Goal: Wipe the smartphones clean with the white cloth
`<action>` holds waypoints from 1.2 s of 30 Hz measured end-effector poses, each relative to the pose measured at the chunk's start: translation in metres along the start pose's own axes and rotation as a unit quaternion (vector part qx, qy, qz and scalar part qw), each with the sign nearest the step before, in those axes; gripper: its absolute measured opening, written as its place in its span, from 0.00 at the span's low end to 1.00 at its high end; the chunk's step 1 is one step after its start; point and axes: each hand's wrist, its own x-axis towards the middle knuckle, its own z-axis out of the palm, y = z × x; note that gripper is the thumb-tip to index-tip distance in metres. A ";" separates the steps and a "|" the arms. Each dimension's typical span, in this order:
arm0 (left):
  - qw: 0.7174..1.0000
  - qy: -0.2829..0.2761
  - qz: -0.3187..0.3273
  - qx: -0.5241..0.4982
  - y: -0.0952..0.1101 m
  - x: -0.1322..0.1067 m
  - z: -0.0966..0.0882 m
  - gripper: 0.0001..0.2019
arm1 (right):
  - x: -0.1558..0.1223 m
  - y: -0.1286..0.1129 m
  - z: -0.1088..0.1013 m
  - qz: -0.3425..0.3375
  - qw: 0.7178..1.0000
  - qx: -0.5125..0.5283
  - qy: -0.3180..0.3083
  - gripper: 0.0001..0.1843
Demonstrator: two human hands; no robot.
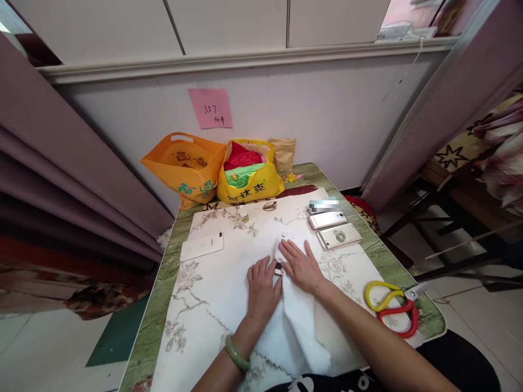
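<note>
My left hand (261, 286) lies flat, fingers stretched out, on a white cloth (286, 332) spread over the middle of the table. My right hand (300, 265) rests beside it, fingers extended, pressing a fold of the same cloth. Between the two hands a small dark-edged object (278, 268), mostly wrapped in the cloth, peeks out; I cannot make out what it is. A green bangle (237, 354) circles my left wrist.
A white phone (202, 245) lies at the left, two phones (327, 219) (339, 236) at the right. Yellow and red scissors (392, 307) sit by the right edge. Orange (186, 169) and yellow (249, 177) bags stand against the wall. A small bottle (244, 214) stands behind the cloth.
</note>
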 end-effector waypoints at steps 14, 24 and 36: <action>1.000 -0.007 -0.005 0.000 0.003 0.001 -0.002 0.19 | -0.043 -0.014 0.002 0.000 0.997 -0.032 0.069 0.28; 1.000 -0.011 -0.001 0.022 0.001 -0.001 -0.001 0.22 | -0.004 0.006 0.007 0.123 0.990 -0.042 0.058 0.32; 0.998 -0.034 -0.034 0.035 0.019 0.014 0.006 0.26 | -0.010 0.004 0.014 0.167 0.983 -0.047 0.065 0.31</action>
